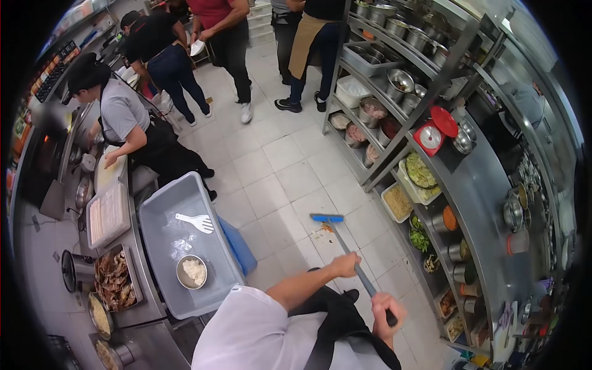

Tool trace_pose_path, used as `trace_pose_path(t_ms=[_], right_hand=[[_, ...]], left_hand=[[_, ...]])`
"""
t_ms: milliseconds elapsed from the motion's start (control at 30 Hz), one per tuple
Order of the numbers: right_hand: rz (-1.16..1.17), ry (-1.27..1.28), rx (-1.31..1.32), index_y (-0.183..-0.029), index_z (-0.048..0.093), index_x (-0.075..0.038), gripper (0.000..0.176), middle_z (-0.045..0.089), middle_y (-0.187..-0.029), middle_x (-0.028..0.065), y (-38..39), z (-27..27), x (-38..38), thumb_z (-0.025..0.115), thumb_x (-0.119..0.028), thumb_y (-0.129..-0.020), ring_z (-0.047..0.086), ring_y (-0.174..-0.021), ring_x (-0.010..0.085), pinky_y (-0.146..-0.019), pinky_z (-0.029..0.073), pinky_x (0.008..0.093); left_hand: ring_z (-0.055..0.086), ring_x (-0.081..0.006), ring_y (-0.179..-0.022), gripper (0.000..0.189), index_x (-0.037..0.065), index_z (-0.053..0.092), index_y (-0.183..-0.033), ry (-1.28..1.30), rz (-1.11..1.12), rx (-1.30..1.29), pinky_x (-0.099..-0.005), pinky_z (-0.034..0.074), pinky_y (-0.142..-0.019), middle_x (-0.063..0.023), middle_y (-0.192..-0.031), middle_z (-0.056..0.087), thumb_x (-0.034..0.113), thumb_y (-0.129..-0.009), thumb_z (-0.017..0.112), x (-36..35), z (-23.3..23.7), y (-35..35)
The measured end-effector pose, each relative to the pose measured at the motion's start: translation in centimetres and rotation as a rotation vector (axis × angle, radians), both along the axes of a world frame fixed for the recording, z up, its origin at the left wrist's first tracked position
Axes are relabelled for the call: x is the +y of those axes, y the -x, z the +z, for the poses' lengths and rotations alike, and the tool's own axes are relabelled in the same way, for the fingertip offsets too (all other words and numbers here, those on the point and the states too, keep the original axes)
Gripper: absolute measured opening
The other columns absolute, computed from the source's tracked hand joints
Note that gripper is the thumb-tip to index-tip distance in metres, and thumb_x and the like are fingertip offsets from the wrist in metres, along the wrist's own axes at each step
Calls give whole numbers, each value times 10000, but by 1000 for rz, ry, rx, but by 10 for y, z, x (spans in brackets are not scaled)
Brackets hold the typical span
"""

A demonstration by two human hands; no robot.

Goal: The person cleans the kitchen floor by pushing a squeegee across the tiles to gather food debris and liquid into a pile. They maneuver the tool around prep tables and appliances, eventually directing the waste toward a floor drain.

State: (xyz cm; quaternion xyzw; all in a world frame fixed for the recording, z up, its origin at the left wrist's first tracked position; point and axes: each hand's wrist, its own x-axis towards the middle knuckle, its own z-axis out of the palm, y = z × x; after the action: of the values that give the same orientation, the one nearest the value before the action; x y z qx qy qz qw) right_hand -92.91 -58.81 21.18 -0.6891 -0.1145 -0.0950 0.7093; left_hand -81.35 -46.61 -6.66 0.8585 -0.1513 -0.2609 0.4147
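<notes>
1. Pale square tiles cover the kitchen floor (277,176), which runs between a steel table (134,316) along the left and a metal shelf rack (383,164) and another steel table (475,191) along the right.
2. Out on the tiles, between the grey tub (157,228) and the rack's near end, stands a long-handled floor tool (365,282); its blue head (327,217) lies flat on the floor, with orange-brown scraps (324,227) just beside it.
3. Both hands grasp the grey handle: the left hand (345,265) is wrapped around it higher up, and the right hand (388,313) is closed near its dark end (the shaft slants toward the body).
4. By the tub's right edge, toward its far end, lies a white slotted spatula (200,222); nearer its close edge sits a metal bowl (180,274) of pale food.
5. At the left table's edge, beside the tub, rests a tray (135,280) of browned meat.
6. Farther up, a person in a grey shirt (126,114) leans over that table.
7. On the right table's far corner stands a red scale (428,138).
</notes>
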Motion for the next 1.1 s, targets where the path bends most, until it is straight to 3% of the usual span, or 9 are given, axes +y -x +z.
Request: trace_pose_path(t_ms=[200, 400, 467, 533, 600, 700, 800, 967, 1100], right_hand=[[302, 246, 121, -691, 557, 3, 217, 582, -683, 111, 22, 78, -15, 704, -59, -838, 570, -654, 265, -735, 513, 394], [179, -74, -168, -657, 591, -3, 355, 609, -657, 106, 8, 100, -22, 734, -276, -833, 609, -620, 271, -647, 512, 407], [211, -179, -204, -643, 575, 2, 350, 597, -643, 108, 1, 97, -25, 723, -249, -836, 594, -601, 259, -617, 496, 389], [-105, 28, -75, -646, 548, 12, 328, 554, -615, 91, -9, 70, -26, 695, -201, -847, 536, -552, 224, -569, 440, 349], [-165, 115, -30, -629, 494, 6, 297, 500, -584, 74, -38, 37, -20, 656, -129, -838, 464, -508, 200, -522, 369, 339], [62, 56, -34, -598, 427, -23, 331, 448, -560, 65, -39, 29, -19, 628, -101, -849, 413, -522, 189, -535, 323, 348], [149, -20, 20, -579, 422, -36, 349, 453, -551, 67, -10, 52, -22, 654, -125, -824, 420, -498, 198, -524, 329, 351], [259, -76, 47, -596, 457, -53, 330, 498, -578, 67, 8, 69, -42, 692, -162, -801, 466, -512, 207, -542, 374, 364], [-43, -159, 62, -727, 526, -29, 308, 571, -690, 77, 17, 55, -43, 711, -251, -834, 524, -658, 199, -652, 417, 353]], left_hand=[[664, -422, -964, 280, 99, 644, -839, 31, -220, -22, -537, 536, -782, -171, -1026, 654, 329, -739, 769, 11, 57, 47], [702, -395, -923, 218, 103, 718, -792, 60, -259, -90, -504, 561, -786, -174, -861, 727, 286, -682, 761, -4, 117, 22], [698, -399, -927, 198, 105, 722, -817, 125, -269, -136, -502, 557, -784, -168, -881, 726, 255, -693, 760, -16, 103, 0], [693, -409, -933, 172, 98, 712, -835, 231, -168, -234, -498, 557, -784, -182, -931, 720, 224, -726, 753, -25, 80, -28], [672, -427, -909, 161, 78, 688, -819, 265, 45, -284, -497, 542, -772, -204, -928, 693, 208, -747, 752, -35, 50, -36], [646, -436, -874, 174, 59, 663, -798, 277, 117, -151, -495, 522, -765, -207, -897, 666, 200, -746, 751, -29, 53, -22], [626, -432, -845, 199, 50, 654, -794, 397, -12, -39, -501, 503, -755, -204, -876, 647, 213, -757, 762, -21, 35, 24], [660, -421, -907, 197, 57, 676, -825, 263, -171, 31, -488, 529, -796, -196, -932, 678, 229, -786, 764, -20, 42, 44], [679, -414, -972, 183, 71, 704, -869, 114, -231, -9, -493, 545, -834, -172, -983, 702, 241, -807, 731, -30, 20, 21]])
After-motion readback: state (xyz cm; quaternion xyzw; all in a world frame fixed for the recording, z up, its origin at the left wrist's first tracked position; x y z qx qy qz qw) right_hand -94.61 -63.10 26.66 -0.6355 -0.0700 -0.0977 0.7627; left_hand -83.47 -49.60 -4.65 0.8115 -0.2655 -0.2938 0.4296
